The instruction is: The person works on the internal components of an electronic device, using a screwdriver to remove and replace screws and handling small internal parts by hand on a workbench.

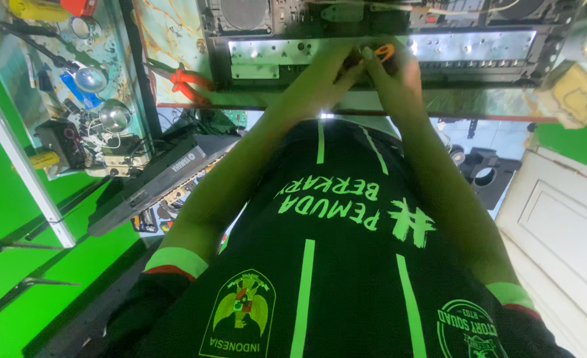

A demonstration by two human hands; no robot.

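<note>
Both my hands meet at the front edge of an opened electronic unit (439, 50) lying on the workbench. My right hand (393, 66) grips a small orange-handled tool (385, 52), probably a screwdriver, against the unit's lit metal front panel (267, 53). My left hand (333, 66) pinches something small right beside the tool; what it holds is hidden by the fingers. My forearms reach up from a black shirt with green stripes.
Red-handled pliers (186, 83) lie on the bench left of the unit. A cluttered shelf at the left carries round lamps (114, 114) and small parts. A dark keyboard-like device (154, 185) leans below. A white door (565, 225) stands at the right.
</note>
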